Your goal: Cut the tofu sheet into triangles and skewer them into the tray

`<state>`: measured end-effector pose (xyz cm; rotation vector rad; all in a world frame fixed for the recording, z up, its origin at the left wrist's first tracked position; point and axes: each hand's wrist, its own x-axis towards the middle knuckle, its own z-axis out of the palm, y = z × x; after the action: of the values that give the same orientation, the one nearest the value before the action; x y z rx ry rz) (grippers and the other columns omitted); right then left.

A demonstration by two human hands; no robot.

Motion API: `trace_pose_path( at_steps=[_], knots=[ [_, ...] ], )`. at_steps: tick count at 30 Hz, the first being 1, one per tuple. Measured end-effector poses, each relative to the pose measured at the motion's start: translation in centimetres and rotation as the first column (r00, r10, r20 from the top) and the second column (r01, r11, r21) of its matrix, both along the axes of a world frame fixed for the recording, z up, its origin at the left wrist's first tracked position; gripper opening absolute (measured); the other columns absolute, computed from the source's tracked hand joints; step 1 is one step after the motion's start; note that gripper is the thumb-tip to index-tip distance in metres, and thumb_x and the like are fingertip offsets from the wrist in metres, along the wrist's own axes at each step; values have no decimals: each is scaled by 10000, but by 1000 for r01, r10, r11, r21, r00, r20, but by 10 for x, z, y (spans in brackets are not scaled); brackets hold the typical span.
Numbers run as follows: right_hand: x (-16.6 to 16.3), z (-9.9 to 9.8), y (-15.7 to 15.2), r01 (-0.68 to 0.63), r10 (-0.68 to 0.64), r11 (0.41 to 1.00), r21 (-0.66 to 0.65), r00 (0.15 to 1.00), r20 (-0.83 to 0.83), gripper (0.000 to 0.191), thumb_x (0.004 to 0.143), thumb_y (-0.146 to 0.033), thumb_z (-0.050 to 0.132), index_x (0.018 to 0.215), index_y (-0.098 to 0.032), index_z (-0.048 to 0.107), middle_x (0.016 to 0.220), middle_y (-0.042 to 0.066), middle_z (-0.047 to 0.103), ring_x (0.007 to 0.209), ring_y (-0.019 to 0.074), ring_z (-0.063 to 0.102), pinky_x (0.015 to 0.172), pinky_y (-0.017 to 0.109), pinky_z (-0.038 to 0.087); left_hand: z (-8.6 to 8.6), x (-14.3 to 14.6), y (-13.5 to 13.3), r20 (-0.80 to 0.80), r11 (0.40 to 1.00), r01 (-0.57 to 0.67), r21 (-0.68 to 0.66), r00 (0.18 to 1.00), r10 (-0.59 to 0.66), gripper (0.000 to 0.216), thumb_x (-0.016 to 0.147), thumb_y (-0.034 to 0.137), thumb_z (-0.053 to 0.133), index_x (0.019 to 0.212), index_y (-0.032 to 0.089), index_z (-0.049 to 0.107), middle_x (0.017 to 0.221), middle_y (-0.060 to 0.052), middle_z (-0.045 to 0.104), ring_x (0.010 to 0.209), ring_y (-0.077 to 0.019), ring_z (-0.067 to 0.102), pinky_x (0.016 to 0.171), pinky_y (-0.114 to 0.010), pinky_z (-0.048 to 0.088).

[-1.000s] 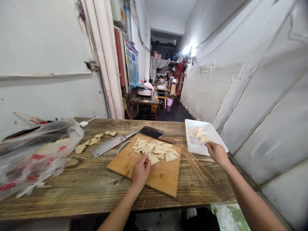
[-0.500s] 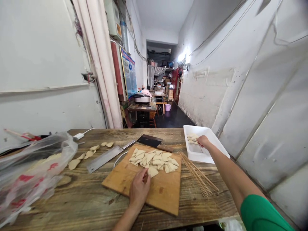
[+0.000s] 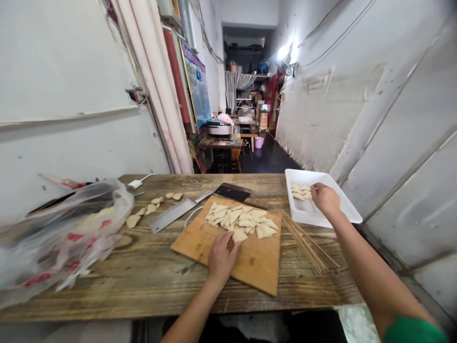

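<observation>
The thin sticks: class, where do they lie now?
In the head view, the thin sticks lie on the table, right of the cutting board, mostly nearer the viewer than the white tray.

The counter (image 3: 150, 271) I see here is worn wood, brown and streaky with grain, darkened by a knot or two. A square wooden cutting board (image 3: 257, 262) sits on it, turned askew. Just left of the board lies a bare-steel cleaver (image 3: 173, 214), and along its far edge a dark-bladed cleaver (image 3: 233, 192) with a wooden handle. Thin wooden skewers (image 3: 307, 245) fan out right beside it; farther right and beyond stands a white plastic tray (image 3: 303, 215). Well left of the board slumps a clear plastic bag (image 3: 71, 238) printed red, with flat pale pieces (image 3: 151, 208) straggling between them.
</observation>
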<state>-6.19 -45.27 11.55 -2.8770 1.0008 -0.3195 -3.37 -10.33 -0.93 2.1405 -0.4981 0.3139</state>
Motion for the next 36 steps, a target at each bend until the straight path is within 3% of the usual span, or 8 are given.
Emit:
trace_pose_path(
  at_steps=[2, 6, 11, 22, 30, 32, 34, 36],
  knots=[
    [-37, -14, 21, -54, 55, 998, -42, 998, 24, 440, 962, -368, 272, 1138, -119, 588, 1052, 169, 639, 978, 250, 588, 722, 314, 407, 1, -1, -1, 24, 999, 4, 37, 1000, -5, 302, 776, 292, 596, 1061, 194, 618, 1095, -87, 612, 1044, -227, 556, 934, -378, 435],
    [-98, -66, 64, -191, 190, 982, -8, 980, -51, 282, 894, -390, 439, 923, -213, 656, 802, 63, 679, 713, 185, 633, 555, 243, 364, 11, -6, -6, 82, 979, -19, 203, 997, 2, 300, 787, 309, 606, 1061, 188, 600, 1073, -106, 587, 1032, -245, 529, 916, -385, 424],
    [-111, -103, 85, -196, 192, 980, -44, 978, -77, 244, 900, -307, 436, 878, -154, 625, 883, 98, 641, 762, 201, 624, 599, 259, 396, 33, -6, -22, 89, 885, -81, 459, 995, 45, 333, 769, 394, 626, 942, 109, 621, 924, -165, 586, 958, -301, 527, 840, -406, 411],
    [-97, -101, 85, -179, 173, 981, -69, 982, -80, 209, 853, -141, 418, 806, -96, 617, 813, 153, 646, 698, 231, 639, 561, 287, 403, 44, -3, -28, 50, 759, 150, 634, 971, -234, 217, 801, 13, 427, 852, 43, 636, 919, -237, 592, 846, -266, 584, 739, -328, 436],
    [-131, -83, 76, -139, 140, 990, -11, 983, 122, 180, 857, -240, 418, 781, -143, 549, 807, 128, 638, 688, 207, 625, 577, 277, 423, 50, -2, -14, 86, 640, 185, 745, 926, -367, 232, 792, 32, 409, 903, 41, 612, 910, -204, 603, 912, -283, 551, 769, -385, 444],
    [-142, -87, 84, -201, 192, 979, 42, 968, 162, 143, 841, -247, 432, 781, -168, 534, 756, 72, 639, 665, 170, 620, 606, 253, 449, 49, 3, -4, 155, 658, 136, 740, 918, -364, 208, 818, 93, 417, 892, 67, 610, 905, -180, 608, 913, -272, 548, 790, -384, 444],
    [-151, -95, 100, -313, 263, 932, 180, 930, 258, 138, 835, -272, 429, 791, -186, 526, 700, 27, 630, 608, 137, 607, 589, 224, 463, 44, 10, 8, 202, 769, 86, 634, 941, -272, 194, 817, 125, 428, 874, 104, 611, 884, -140, 622, 885, -243, 560, 795, -359, 454],
    [-157, -106, 122, -451, 269, 801, 393, 859, 436, 175, 841, -325, 421, 811, -188, 526, 672, 17, 620, 567, 133, 597, 551, 221, 472, 36, 15, 22, 205, 879, 95, 467, 956, -212, 214, 786, 101, 432, 886, 138, 618, 923, -106, 640, 911, -209, 571, 837, -331, 454]
  ],
)
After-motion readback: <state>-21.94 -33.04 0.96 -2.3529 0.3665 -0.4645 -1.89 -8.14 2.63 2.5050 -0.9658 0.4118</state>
